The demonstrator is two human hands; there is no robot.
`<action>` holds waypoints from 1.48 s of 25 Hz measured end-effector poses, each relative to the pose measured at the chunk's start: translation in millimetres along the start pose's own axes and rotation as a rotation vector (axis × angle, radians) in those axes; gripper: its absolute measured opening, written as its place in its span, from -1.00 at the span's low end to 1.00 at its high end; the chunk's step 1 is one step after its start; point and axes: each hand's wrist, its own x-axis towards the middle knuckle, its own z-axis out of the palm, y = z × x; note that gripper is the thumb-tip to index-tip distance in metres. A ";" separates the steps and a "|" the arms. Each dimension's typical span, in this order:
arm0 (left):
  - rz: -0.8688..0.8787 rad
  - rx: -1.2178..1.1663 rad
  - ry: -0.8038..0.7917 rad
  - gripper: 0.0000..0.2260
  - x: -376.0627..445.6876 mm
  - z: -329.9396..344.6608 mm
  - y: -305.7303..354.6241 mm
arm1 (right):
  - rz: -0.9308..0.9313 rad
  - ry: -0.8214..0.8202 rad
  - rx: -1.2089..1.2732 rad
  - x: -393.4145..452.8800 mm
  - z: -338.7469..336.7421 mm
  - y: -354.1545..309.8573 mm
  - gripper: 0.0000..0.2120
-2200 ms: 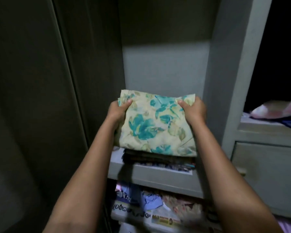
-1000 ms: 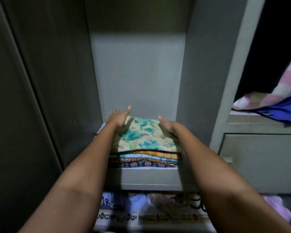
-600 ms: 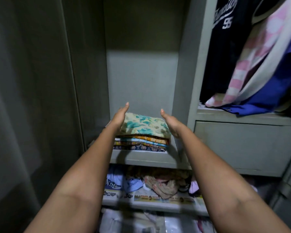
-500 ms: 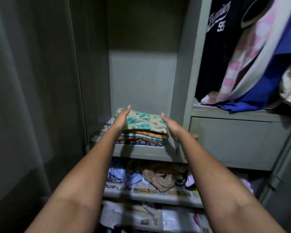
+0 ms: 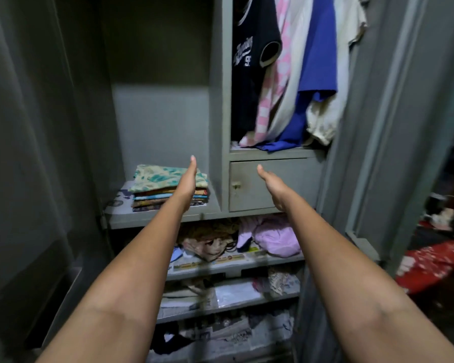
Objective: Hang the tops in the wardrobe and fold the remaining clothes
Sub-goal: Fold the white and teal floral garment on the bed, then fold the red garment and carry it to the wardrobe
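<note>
A stack of folded clothes (image 5: 165,189) lies on a grey wardrobe shelf (image 5: 152,220), topped by a cream cloth with teal flowers (image 5: 157,176). My left hand (image 5: 188,184) hovers in front of the stack's right side, fingers straight, holding nothing. My right hand (image 5: 271,186) is stretched out in front of the small locker door (image 5: 270,179), fingers straight and empty. Hanging tops (image 5: 286,74) fill the right compartment: a dark printed shirt, a pink checked one, a blue one and a cream one.
Lower shelves (image 5: 236,265) lined with newspaper hold crumpled clothes, including a pink garment (image 5: 275,237). The open wardrobe door (image 5: 393,127) stands at the right, with a red cloth (image 5: 430,263) beyond it. Another grey door panel (image 5: 32,153) is at the left.
Both hands set the floral cloth on the stack, let go and drew back. The view pulled away and swung right, showing the hanging tops and the lower shelves.
</note>
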 end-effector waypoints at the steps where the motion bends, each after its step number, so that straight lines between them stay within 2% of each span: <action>1: 0.013 -0.011 -0.054 -0.38 -3.0 15.4 1.6 | -0.003 0.040 0.004 -12.7 -14.8 -1.7 -0.23; 4: 0.038 -0.005 -0.217 -0.43 -18.4 66.8 5.8 | -0.012 0.156 0.001 -57.1 -60.8 -0.2 -0.25; 8: 0.022 -0.043 -0.440 -0.40 -51.1 137.2 8.8 | 0.050 0.376 0.061 -146.5 -114.9 -3.7 -0.39; 11: 0.001 -0.137 -0.606 -0.43 -93.3 188.0 13.5 | 0.100 0.498 0.171 -218.1 -142.7 -3.0 -0.71; 12: 0.008 -0.161 -0.674 -0.44 -111.5 205.8 13.5 | 0.091 0.576 0.165 -242.9 -153.6 0.6 -0.73; 16: 0.026 -0.231 -0.894 -0.48 -187.9 256.3 17.1 | 0.107 0.885 0.153 -333.0 -187.3 7.3 -0.44; 22: 0.054 -0.178 -1.181 -0.42 -259.6 309.1 25.6 | 0.193 1.135 0.116 -438.3 -237.0 13.5 -0.39; 25: 0.034 -0.158 -1.240 -0.41 -278.4 333.2 27.0 | 0.227 1.184 0.104 -467.4 -255.1 16.2 -0.36; 30: 0.008 -0.133 -1.248 -0.41 -302.2 396.1 21.8 | 0.295 1.197 0.031 -496.9 -297.3 36.8 -0.33; 37: 0.078 -0.086 -1.334 -0.40 -342.1 533.9 22.0 | 0.309 1.247 -0.035 -522.1 -436.3 64.8 -0.36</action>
